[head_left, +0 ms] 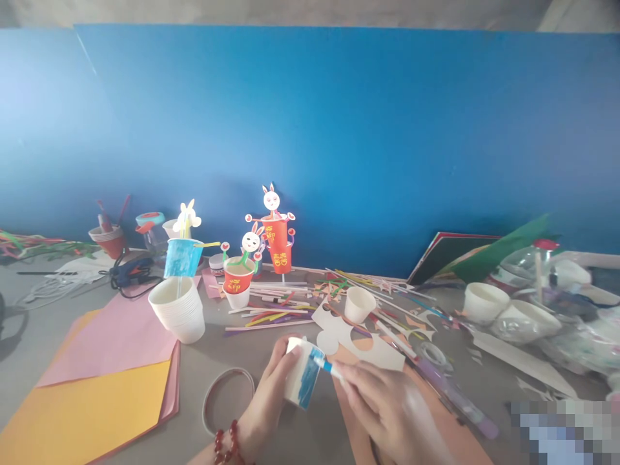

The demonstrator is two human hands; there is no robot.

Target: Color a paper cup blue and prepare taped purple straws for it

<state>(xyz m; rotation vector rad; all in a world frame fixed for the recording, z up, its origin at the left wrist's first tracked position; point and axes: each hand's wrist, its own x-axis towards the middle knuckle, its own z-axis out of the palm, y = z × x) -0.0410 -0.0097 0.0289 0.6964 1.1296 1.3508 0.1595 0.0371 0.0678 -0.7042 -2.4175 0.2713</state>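
My left hand (pixel 269 386), with a beaded bracelet (pixel 227 442) at the wrist, grips a white paper cup (pixel 294 369) tipped on its side. Blue colouring covers a patch of the cup's wall that faces my right hand. A blue marker (pixel 330 369) is pinched in the fingers of my right hand (pixel 387 403), and its tip touches the edge of the blue patch. Just left of my left hand lies a roll of tape (pixel 205 402). Under and beyond my right hand are orange paper (pixel 346 413) and white card with round cut-outs (pixel 382 349).
Stacked white cups (pixel 181 316) hold a blue cup figure (pixel 183 258). Red cup rabbits (pixel 237 282) stand behind, before a blue panel (pixel 387 129). Straws and sticks (pixel 276 316) lie mid-table. Coloured paper (pixel 111 400) is at left, a glue gun (pixel 135 271) behind it. Plastic-wrapped cups (pixel 527 321) lie right.
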